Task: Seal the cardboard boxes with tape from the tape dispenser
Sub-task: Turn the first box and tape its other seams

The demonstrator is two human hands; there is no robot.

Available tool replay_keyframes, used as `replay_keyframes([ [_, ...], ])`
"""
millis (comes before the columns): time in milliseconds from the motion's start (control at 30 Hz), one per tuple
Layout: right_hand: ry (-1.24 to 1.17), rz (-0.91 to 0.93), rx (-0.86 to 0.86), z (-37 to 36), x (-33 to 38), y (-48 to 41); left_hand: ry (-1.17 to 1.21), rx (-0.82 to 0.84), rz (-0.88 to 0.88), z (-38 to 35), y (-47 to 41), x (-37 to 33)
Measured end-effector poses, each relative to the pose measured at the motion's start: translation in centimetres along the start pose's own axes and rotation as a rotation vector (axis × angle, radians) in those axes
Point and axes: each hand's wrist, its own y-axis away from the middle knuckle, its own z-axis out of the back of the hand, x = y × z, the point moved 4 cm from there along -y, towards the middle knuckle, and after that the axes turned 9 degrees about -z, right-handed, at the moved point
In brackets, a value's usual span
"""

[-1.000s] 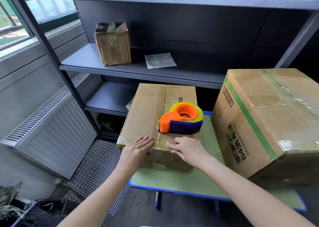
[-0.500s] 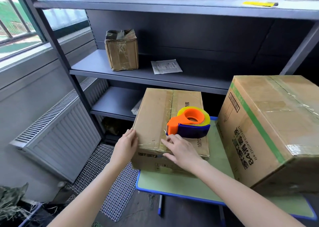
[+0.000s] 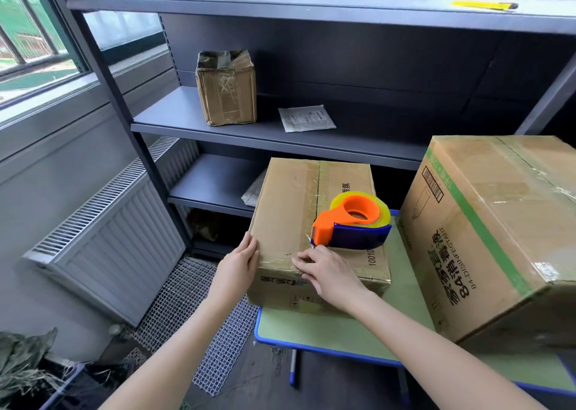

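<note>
A small cardboard box (image 3: 290,204) lies on the green table (image 3: 343,335), with clear tape along its top seam. An orange and blue tape dispenser (image 3: 352,222) rests on the box's top, near its front right. My left hand (image 3: 238,269) holds the box's front left corner, fingers on the top edge. My right hand (image 3: 327,272) presses its fingertips on the tape at the front edge, just below the dispenser's blade. A large taped cardboard box (image 3: 498,229) stands to the right on the same table.
A dark metal shelf rack (image 3: 280,138) stands behind the table, with a small taped box (image 3: 226,87) and a paper packet (image 3: 307,118) on it. A yellow tool (image 3: 484,4) lies on the top shelf. A radiator (image 3: 118,232) and floor grating (image 3: 193,310) are at the left.
My left hand slid from the box's top to its front left corner. My right hand shifted left along the front edge. The view has moved closer and to the left.
</note>
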Motion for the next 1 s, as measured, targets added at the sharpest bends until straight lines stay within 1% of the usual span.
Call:
replay_keyframes([
  [267,-0.028,0.069,-0.036,0.5,-1.4,2.0,-0.071,-0.037,0.059,-0.6,3.0,-2.4],
  [333,-0.034,0.092,-0.035,0.6,-2.3,3.0,-0.133,-0.099,-0.001,-0.8,4.2,-3.8],
  [367,-0.043,0.101,-0.027,0.6,-3.0,3.5,-0.182,-0.065,-0.048,-1.1,4.7,-4.7],
  [467,-0.102,0.115,0.015,1.4,-4.7,5.0,-0.409,0.018,-0.109,-2.3,6.3,-7.3],
  [500,-0.106,0.106,0.041,1.7,-5.3,5.4,-0.451,0.039,-0.121,-2.8,6.8,-8.2],
  [633,-0.029,0.019,0.159,2.9,-7.6,6.4,-0.504,0.090,-0.172,-4.8,7.5,-10.9],
  [700,-0.036,-0.060,0.194,3.8,-8.3,6.1,-0.530,0.074,-0.236,-5.0,7.4,-12.3],
  [767,-0.024,-0.139,0.183,4.5,-8.0,5.4,-0.537,0.028,-0.314,-4.6,7.0,-13.2],
  [833,0.066,-0.174,0.174,4.7,-6.7,4.4,-0.493,-0.034,-0.405,-3.7,6.4,-13.1],
  [900,0.159,-0.203,0.207,4.0,-4.5,3.6,-0.410,-0.062,-0.448,-2.7,5.3,-12.0],
  [1000,0.232,-0.267,0.257,2.6,-1.5,2.8,-0.362,0.006,-0.419,-1.6,3.1,-9.0],
])
